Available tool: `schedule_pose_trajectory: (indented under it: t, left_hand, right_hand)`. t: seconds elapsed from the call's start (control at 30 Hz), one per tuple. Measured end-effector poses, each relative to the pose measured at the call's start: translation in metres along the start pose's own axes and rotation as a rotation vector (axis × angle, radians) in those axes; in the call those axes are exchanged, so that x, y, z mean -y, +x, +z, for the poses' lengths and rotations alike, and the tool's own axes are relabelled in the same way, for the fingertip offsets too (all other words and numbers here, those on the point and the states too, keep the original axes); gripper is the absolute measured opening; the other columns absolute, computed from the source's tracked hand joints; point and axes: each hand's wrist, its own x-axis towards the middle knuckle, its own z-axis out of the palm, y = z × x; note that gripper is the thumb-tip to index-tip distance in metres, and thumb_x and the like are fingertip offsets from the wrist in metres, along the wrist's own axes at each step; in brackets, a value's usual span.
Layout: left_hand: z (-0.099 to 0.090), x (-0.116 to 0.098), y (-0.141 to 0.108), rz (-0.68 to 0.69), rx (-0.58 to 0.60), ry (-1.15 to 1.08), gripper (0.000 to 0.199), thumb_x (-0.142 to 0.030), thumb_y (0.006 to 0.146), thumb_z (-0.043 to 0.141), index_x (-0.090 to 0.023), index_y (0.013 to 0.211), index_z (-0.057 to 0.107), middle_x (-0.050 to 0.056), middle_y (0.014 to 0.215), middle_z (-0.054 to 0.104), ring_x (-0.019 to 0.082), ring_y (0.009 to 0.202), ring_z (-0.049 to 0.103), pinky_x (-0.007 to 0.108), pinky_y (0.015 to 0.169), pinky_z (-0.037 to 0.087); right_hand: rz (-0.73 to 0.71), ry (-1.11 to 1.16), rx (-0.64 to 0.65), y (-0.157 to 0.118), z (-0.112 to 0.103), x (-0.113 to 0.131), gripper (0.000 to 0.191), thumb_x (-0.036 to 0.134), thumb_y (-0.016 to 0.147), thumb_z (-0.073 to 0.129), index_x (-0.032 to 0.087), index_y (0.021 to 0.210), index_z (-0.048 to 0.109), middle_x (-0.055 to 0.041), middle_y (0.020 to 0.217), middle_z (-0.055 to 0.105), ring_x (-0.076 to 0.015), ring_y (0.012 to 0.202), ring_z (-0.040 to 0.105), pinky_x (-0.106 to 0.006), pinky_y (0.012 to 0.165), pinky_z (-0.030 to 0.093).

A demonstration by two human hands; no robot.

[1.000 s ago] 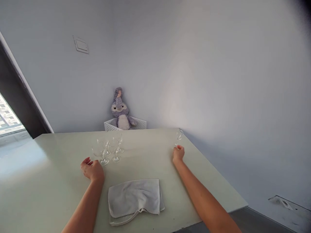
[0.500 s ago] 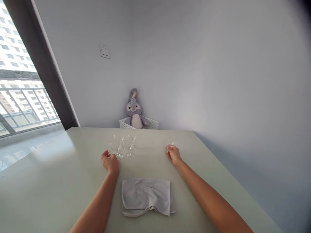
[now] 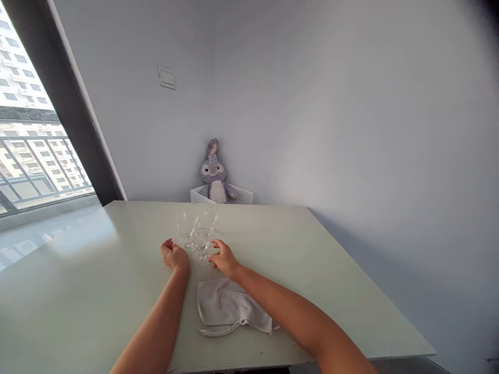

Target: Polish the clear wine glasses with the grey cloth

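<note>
Several clear stemmed glasses stand upright in a close group on the table, left of its middle. A front stemmed glass (image 3: 202, 239) is closest to me, overlapping those behind it. Just to its right is my right hand (image 3: 225, 258), thumb and fingers apart by the stem; whether a fingertip touches the glass I cannot tell. My left hand (image 3: 174, 256) rests on the tabletop left of the group, fingers loosely curled and apart, holding nothing. Near it stands a left stemmed glass (image 3: 189, 246). A folded grey cloth (image 3: 220, 306) lies in front, partly covered by my right forearm.
The pale glossy table (image 3: 312, 265) stretches to the walls. Behind its far edge, a purple plush toy (image 3: 217, 179) sits in a white perforated basket (image 3: 245, 196). A window with a railing (image 3: 42, 161) is at the left.
My right hand has moved left from the right side of the table with a stemmed glass, which now stands at the front of the group. Its fingers have spread. My left hand has stayed put.
</note>
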Motion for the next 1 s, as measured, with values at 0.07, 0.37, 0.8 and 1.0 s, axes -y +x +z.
schedule_pose_trajectory:
  t: [0.07,0.37,0.8,1.0]
  left_hand:
    - [0.001,0.002,0.001,0.0,0.004,0.001,0.026,-0.013,0.068,0.041,-0.02,0.091,0.051,0.0,0.083,0.046,0.013,0.075,0.047,0.03,0.076,0.039]
    - [0.002,-0.002,-0.001,-0.007,0.021,0.019,0.028,-0.011,0.066,0.04,-0.02,0.089,0.053,0.0,0.083,0.046,0.013,0.072,0.045,0.031,0.073,0.039]
    - [-0.004,-0.004,-0.005,0.007,0.058,0.088,0.034,-0.011,0.064,0.044,-0.021,0.096,0.051,-0.001,0.081,0.05,0.011,0.067,0.047,0.028,0.067,0.038]
    - [-0.002,0.003,-0.002,-0.008,0.051,0.054,0.042,-0.012,0.063,0.047,-0.024,0.104,0.046,-0.003,0.083,0.052,0.012,0.068,0.049,0.028,0.067,0.038]
  right_hand:
    - [-0.199,-0.222,-0.01,-0.021,-0.019,0.0,0.041,0.013,0.069,0.052,0.023,0.109,0.054,-0.0051,0.109,0.054,-0.011,0.067,0.057,-0.028,0.063,0.048]
    - [-0.598,-0.774,0.631,-0.103,-0.105,-0.028,0.049,0.035,0.087,0.038,0.026,0.134,0.028,-0.002,0.14,0.028,-0.0177,0.13,0.018,-0.035,0.107,0.01]
    - [-0.14,-1.214,0.236,0.084,-0.155,-0.04,0.051,0.045,0.089,0.017,0.027,0.136,0.022,0.0031,0.144,0.016,-0.017,0.132,0.009,-0.037,0.105,0.005]
    - [0.075,-1.284,-0.012,0.133,-0.231,-0.056,0.051,0.041,0.089,0.016,0.024,0.136,0.021,-0.0012,0.144,0.017,-0.0225,0.131,0.014,-0.044,0.102,0.012]
